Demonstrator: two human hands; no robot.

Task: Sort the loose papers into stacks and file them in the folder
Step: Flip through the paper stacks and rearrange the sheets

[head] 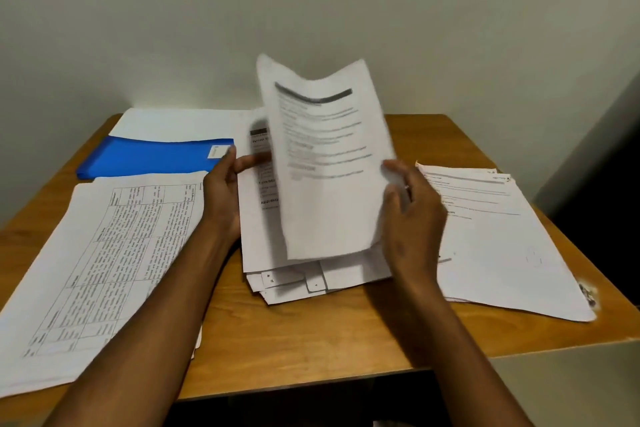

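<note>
Head view: my right hand (412,215) pinches 1 raised printed sheet (325,163) above the centre pile (298,274); left hand (221,191) lies relaxed, steadying that pile. I judge matching its heading before placing is best. Count: 3 paper groups, 1 blue folder (152,156) at back-left of the table (311,340).

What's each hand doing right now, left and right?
Left hand: open, fingers straight along the left edge of the middle paper pile.
Right hand: grip on the raised sheet, pinching its right edge.
</note>
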